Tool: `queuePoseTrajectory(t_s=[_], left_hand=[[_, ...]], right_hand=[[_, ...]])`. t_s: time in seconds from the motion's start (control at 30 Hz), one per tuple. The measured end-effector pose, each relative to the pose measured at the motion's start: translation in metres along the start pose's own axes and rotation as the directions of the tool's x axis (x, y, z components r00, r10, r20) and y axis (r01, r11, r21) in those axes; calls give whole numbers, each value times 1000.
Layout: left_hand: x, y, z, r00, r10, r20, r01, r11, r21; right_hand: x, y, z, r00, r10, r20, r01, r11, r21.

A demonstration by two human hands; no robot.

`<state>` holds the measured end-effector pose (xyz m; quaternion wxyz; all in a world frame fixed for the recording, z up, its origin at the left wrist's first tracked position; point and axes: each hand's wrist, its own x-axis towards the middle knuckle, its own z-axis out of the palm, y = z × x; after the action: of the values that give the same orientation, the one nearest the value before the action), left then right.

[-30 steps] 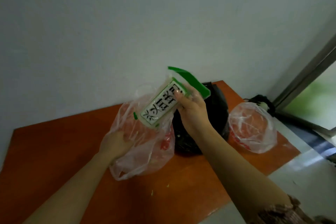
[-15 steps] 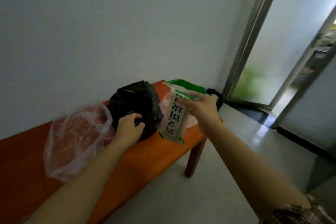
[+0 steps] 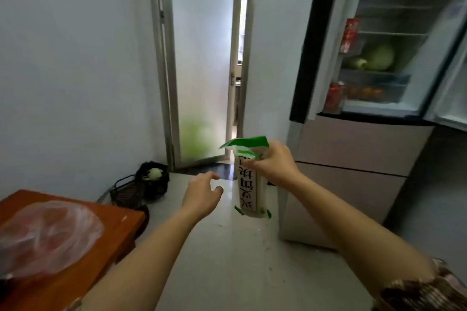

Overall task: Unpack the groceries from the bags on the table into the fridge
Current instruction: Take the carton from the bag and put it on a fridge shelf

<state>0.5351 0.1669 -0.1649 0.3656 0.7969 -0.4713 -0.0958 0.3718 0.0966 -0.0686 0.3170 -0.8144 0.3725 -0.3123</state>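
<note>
My right hand (image 3: pixel 274 164) grips the top of a tall white packet with a green header and black lettering (image 3: pixel 249 192), which hangs upright over the floor. My left hand (image 3: pixel 202 193) is empty, fingers apart, just left of the packet and not touching it. The fridge (image 3: pixel 353 149) stands at the right with its upper door open; a green cabbage (image 3: pixel 380 57), red cans (image 3: pixel 350 33) and orange items in a drawer show inside. A clear plastic bag with red print (image 3: pixel 48 235) lies on the orange table (image 3: pixel 111 237) at the lower left.
A black wire basket and a black bag with something pale in it (image 3: pixel 151 179) sit on the floor by the wall. A frosted glass door (image 3: pixel 202 63) stands ajar straight ahead. Pale tiled floor (image 3: pixel 227 260) stretches between table and fridge.
The view has swung right from the table toward the fridge. My left hand let go of the black bag and now hovers empty. The packet moved with my right hand away from the table.
</note>
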Motion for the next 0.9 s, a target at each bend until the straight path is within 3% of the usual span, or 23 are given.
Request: queuePoseTrajectory(t_s=[0.33, 0.53, 0.7, 0.9], left_hand=[[151, 211, 146, 928, 360, 95, -335, 920, -205], [235, 317, 210, 806, 583, 101, -564, 808, -169], [289, 390, 258, 739, 660, 134, -641, 751, -157], [349, 480, 321, 724, 682, 101, -662, 729, -172]], right_hand=[[94, 124, -192, 948, 133, -290, -168, 981, -100], [163, 184, -299, 885, 250, -392, -282, 959, -25], [206, 225, -376, 865, 257, -432, -354, 922, -159], [270, 282, -460, 857, 144, -495, -346, 873, -345]])
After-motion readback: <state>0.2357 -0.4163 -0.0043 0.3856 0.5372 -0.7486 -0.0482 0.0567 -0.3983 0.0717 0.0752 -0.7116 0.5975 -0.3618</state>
